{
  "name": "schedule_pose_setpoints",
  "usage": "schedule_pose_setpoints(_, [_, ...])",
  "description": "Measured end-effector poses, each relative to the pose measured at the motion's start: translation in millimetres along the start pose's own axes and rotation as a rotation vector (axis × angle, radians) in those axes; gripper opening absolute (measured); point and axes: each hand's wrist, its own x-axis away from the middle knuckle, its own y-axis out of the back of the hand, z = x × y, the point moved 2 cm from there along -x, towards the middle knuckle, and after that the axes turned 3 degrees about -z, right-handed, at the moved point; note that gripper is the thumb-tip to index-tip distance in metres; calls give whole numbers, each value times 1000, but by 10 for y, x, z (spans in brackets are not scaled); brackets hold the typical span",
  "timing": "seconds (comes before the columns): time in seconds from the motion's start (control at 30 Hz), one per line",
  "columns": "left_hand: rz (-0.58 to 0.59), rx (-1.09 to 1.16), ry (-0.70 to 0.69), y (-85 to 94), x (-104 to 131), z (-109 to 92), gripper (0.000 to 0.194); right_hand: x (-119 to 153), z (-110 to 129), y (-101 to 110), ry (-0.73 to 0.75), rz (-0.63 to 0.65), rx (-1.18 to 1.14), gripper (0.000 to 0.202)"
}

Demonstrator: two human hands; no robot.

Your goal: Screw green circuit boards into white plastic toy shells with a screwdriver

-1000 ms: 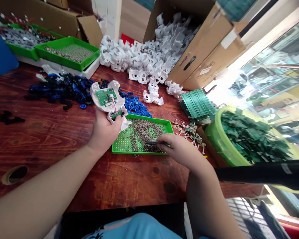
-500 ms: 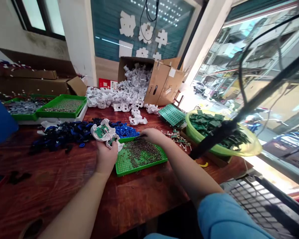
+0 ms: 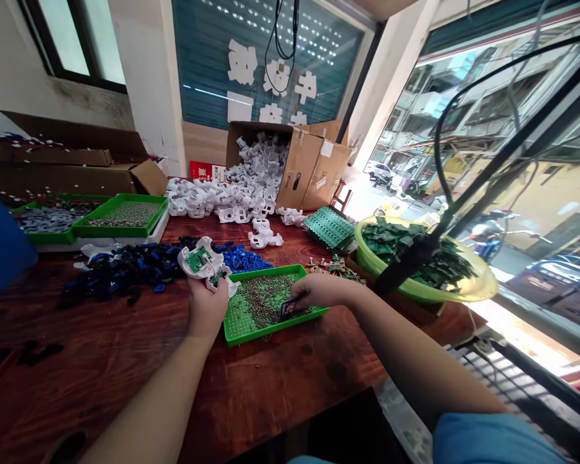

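Observation:
My left hand [image 3: 207, 308] grips a white plastic shell [image 3: 189, 263] with a green circuit board [image 3: 199, 260] inside, held up at the left edge of a green tray [image 3: 251, 337]. Many small metal screws [image 3: 263, 298] are spread over the tray's perforated bottom. Over the tray's right part, my right hand [image 3: 314, 293] is closed on a small dark flat card [image 3: 287, 310], whose lower edge is among the screws.
Blue and black parts [image 3: 140, 265] lie behind and left. White shells [image 3: 251, 187] spill from a cardboard box [image 3: 314, 167]. At right are a yellow basin [image 3: 483, 283] of green boards and a black pole [image 3: 408, 261]. Green trays [image 3: 120, 229] stand back left.
My right hand has moved from the tray's back edge toward its front right, with the dark card now visible among the screws. My left hand still holds the shell in nearly the same place.

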Motion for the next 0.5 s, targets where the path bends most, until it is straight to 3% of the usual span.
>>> schedule_pose_setpoints(0.13, [-4,-4,-8,18,-21,-5,32,-232,-6,22,-4,9,-12,26])
schedule_pose_setpoints(0.33, [-32,-14,-2,32,-30,-33,33,-609,-88,81,-75,-222,26,30])
schedule_pose_setpoints(0.5, [-30,-19,11,35,-23,-73,32,-566,64,-81,-2,-307,62,26])
